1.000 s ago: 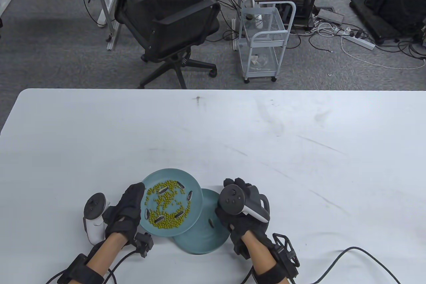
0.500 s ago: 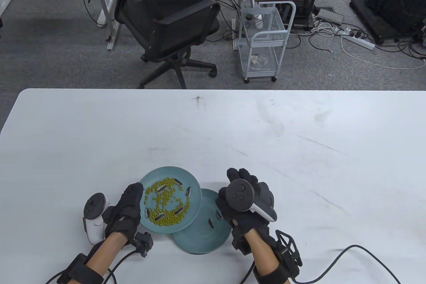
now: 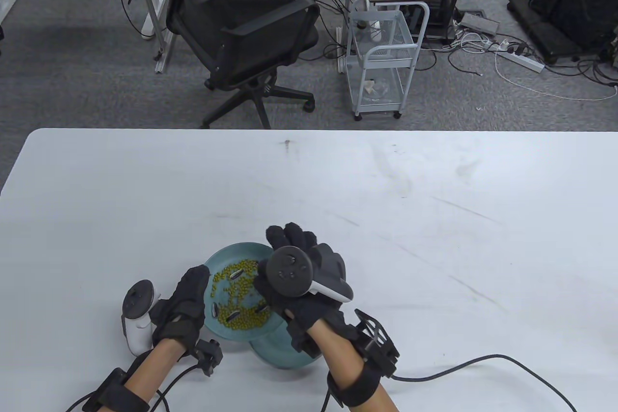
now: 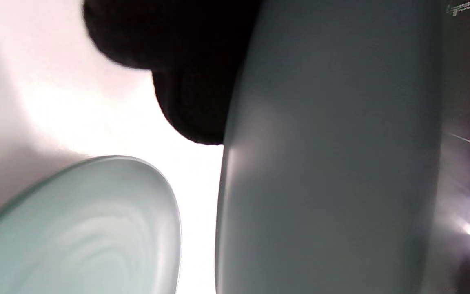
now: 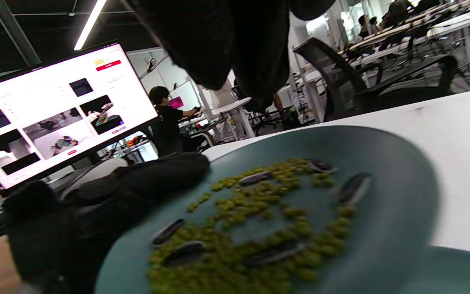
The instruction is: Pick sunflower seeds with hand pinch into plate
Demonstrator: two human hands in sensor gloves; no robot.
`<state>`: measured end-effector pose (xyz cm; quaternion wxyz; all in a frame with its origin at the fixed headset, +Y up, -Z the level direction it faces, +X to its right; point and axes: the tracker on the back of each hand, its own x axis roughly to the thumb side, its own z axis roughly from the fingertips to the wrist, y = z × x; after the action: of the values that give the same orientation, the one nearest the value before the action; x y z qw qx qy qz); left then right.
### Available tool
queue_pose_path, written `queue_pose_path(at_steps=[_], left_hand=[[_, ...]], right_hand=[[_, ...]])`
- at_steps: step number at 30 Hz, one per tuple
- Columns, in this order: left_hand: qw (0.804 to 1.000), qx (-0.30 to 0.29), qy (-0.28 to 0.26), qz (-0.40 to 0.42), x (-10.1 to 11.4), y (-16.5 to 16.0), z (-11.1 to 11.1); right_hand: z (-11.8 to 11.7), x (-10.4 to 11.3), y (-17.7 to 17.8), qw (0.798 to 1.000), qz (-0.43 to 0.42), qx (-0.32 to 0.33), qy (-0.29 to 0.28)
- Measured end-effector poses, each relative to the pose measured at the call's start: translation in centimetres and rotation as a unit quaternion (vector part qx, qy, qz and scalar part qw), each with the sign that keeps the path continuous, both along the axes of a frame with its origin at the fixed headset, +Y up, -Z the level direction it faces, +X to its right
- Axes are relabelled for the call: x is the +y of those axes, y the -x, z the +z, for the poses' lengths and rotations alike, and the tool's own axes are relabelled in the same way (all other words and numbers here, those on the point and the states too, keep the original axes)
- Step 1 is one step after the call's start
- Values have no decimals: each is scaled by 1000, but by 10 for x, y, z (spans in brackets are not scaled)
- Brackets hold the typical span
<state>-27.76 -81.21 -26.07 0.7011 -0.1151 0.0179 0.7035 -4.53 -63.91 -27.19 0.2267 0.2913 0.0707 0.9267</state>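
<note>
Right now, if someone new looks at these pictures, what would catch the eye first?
First comes the teal plate near the table's front edge, covered with small green beans and several striped sunflower seeds. The left hand holds its left rim, lifted over a second teal plate lying on the white table. The right hand hovers above the beans, its fingers hanging over them.

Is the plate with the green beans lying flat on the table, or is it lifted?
Lifted and tilted. The left hand holds the bean plate by its rim, and it overlaps the lower plate; the left wrist view shows its underside.
</note>
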Motion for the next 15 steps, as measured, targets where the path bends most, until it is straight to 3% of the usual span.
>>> queue_pose_path(at_steps=[4, 8, 15], left_hand=[[1000, -8, -5, 5, 0, -1, 0], [1000, -7, -4, 5, 0, -2, 1], [1000, -1, 2, 8, -4, -1, 1]], right_hand=[[-4, -3, 33, 999, 13, 25, 22], [-4, -22, 62, 995, 59, 57, 60], [-3, -45, 75, 989, 105, 72, 81]])
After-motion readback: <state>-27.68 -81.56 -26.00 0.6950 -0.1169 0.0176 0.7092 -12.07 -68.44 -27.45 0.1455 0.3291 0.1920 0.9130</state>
